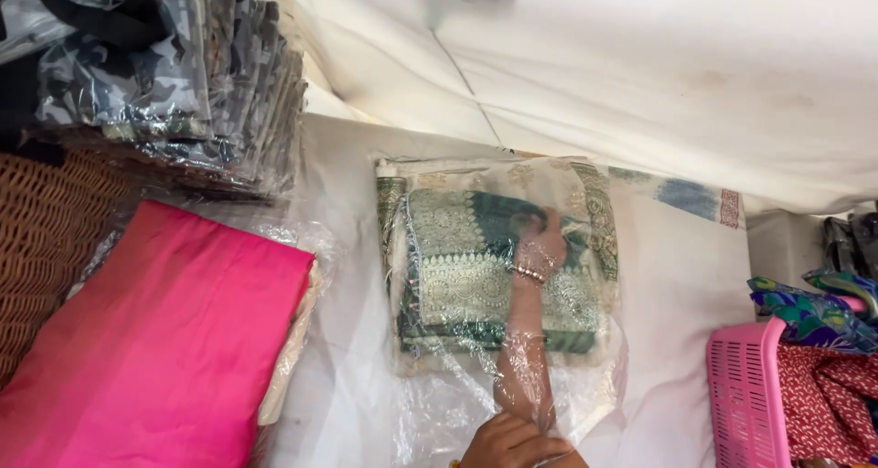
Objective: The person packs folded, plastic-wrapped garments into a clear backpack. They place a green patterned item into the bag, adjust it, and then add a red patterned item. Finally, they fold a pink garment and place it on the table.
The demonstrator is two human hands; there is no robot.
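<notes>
A folded green and cream patterned fabric (457, 267) lies inside a clear plastic bag (594, 386) on the white sheet. My right hand (541, 238) reaches deep into the bag, forearm under the plastic, and rests on top of the fabric; a bead bracelet circles the wrist. The wrinkled plastic hides whether its fingers grip the cloth. My left hand (508, 445) sits at the bottom edge of the view, closed on the bag's open mouth beside the right forearm.
A folded pink cloth (165, 340) in plastic lies at left over a brown wicker basket (46, 239). A stack of bagged grey-patterned garments (165, 75) stands at the back left. A pink plastic crate (745, 395) with colourful fabrics sits at right. White sheeting (640, 66) covers the back.
</notes>
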